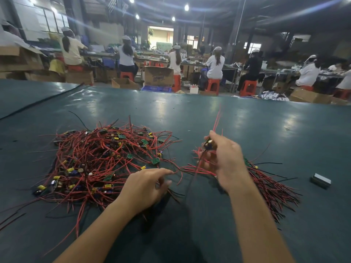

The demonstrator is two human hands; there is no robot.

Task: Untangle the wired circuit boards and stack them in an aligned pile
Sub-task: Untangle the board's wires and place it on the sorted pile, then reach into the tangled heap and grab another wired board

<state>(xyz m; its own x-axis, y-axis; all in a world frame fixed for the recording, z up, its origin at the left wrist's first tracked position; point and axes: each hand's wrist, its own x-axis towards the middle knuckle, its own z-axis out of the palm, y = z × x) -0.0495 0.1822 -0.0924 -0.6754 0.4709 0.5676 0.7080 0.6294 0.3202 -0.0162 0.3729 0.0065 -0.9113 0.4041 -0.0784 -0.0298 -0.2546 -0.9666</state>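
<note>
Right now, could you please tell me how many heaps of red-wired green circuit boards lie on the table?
2: a tangled heap at left; an aligned pile at right, partly behind the right hand.

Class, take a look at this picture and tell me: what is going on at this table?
A person is sorting wired circuit boards on a green table. The right hand pinches one circuit board lifted above the table, its red wires sticking out. The left hand rests at the edge of the tangled heap; whether its fingers hold a wire is unclear. A sorted pile with wires lying the same way sits beside the right forearm. Most boards are not yet stacked.
</note>
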